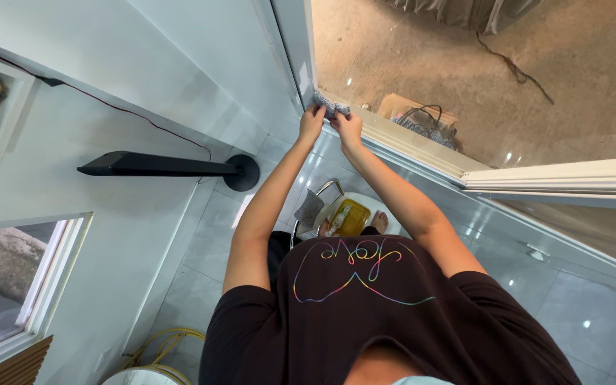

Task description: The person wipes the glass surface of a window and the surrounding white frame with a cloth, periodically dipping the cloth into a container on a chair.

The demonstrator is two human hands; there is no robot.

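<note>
A grey cloth [331,105] sits bunched at the upper middle of the frame, pressed against the bottom corner of a window frame [301,50] where it meets the sill [408,146]. Both hands are closed on it: the left hand [312,117] pinches its left edge, the right hand [347,122] grips its right edge, the two almost touching, arms stretched out from a dark shirt [379,306].

To wipe this corner well, it seems best to keep the cloth folded thick, push a fold into the angle of frame and sill with the fingertips, and draw it along the sill in one direction, rather than scrubbing back and forth, so dirt is not driven back into the corner.

Below the arms, at frame centre, a white basin [386,207] with a yellow item inside stands on the tiled floor [201,278], a bare foot beside it. A black speaker bar [158,165] juts from the left. Outside the glass, right of the hands, lies a cardboard box [401,107] with cables.
</note>
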